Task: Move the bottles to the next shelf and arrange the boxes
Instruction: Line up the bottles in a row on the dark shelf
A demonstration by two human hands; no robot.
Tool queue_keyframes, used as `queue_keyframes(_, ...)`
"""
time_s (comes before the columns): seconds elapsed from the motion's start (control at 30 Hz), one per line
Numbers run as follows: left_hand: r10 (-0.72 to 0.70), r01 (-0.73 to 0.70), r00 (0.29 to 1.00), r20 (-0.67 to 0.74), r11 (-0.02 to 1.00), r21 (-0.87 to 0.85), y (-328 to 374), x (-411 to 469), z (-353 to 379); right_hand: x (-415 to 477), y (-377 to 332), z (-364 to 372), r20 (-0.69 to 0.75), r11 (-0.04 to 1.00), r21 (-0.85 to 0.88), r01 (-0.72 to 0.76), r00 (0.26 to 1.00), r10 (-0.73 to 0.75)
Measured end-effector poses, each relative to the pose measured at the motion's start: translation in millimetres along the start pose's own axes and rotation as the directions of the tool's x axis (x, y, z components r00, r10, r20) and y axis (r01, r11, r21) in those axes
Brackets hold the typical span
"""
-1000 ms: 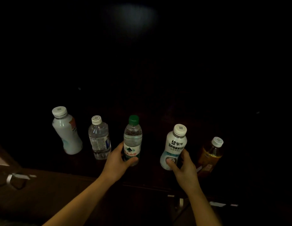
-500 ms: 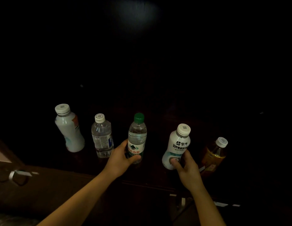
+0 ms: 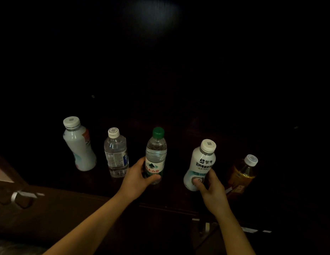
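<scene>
Left hand (image 3: 137, 178) wrapped round the green-capped clear plastic water bottle (image 3: 155, 157), right hand (image 3: 213, 193) round the white milk-drink bottle (image 3: 200, 165); both upright on the dark shelf (image 3: 175, 196). Probably full, heavy, slick; low-body grips suit.

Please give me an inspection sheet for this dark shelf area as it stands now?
Surface: dark shelf, dimly lit.
Job's things: five upright bottles in a row: white bottle, clear bottle, green-cap bottle, milk bottle, amber bottle. Boxes: nothing seen.
Clutter: nothing seen.
Grippers: left hand grips green-cap bottle; right hand grips milk bottle.
Cables: nothing seen.
Surroundings: too dark to tell; faint glare above.
</scene>
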State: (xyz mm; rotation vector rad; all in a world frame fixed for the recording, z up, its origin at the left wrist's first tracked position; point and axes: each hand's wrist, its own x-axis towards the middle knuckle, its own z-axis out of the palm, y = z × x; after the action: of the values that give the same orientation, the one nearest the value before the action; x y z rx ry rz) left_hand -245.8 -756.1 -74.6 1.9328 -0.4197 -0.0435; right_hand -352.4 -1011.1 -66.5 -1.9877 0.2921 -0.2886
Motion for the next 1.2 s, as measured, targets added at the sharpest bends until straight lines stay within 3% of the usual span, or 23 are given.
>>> queue_keyframes(0.23,0.004,-0.004,1.0,0.011,1.0,-0.006,6,-9,-4,-9,-5,1,-0.028,0.999,0.051,0.012,1.0,-0.011)
queue_keyframes(0.33,-0.038,0.041,0.998,-0.059,0.998,0.043,7,-29,-15,-25,-14,5,-0.257,0.995,0.099,0.029,0.966,-0.002)
queue_keyframes(0.4,0.032,-0.014,0.984,-0.176,0.994,0.107,8,-46,-24,-39,-23,10,-0.412,0.991,0.094,0.092,0.91,-0.045)
queue_keyframes(0.47,0.1,-0.053,0.937,-0.334,0.988,0.147,8,-58,-34,-49,-34,16,-0.465,0.983,0.037,0.178,0.874,-0.141)
queue_keyframes(0.57,0.089,-0.029,0.847,-0.525,0.992,0.121,5,-62,-49,-57,-52,32,-0.413,0.952,-0.025,0.306,0.864,-0.289)
queue_keyframes(0.63,0.061,0.009,0.817,-0.573,0.993,0.119,4,-58,-59,-55,-61,46,-0.353,0.938,-0.03,0.346,0.874,-0.334)
queue_keyframes(0.8,-0.021,0.102,0.859,-0.512,0.986,0.131,2,-35,-73,-38,-71,83,-0.089,0.979,-0.032,0.202,0.975,-0.204)
queue_keyframes(0.9,-0.054,0.109,0.886,-0.46,0.99,0.095,3,-18,-75,-20,-71,101,0.025,0.991,0.0,0.135,0.99,-0.135)
queue_keyframes(1.2,-0.055,0.103,0.88,-0.472,0.992,0.077,5,-1,-81,3,-69,129,-0.088,0.996,0.028,0.081,0.993,-0.078)
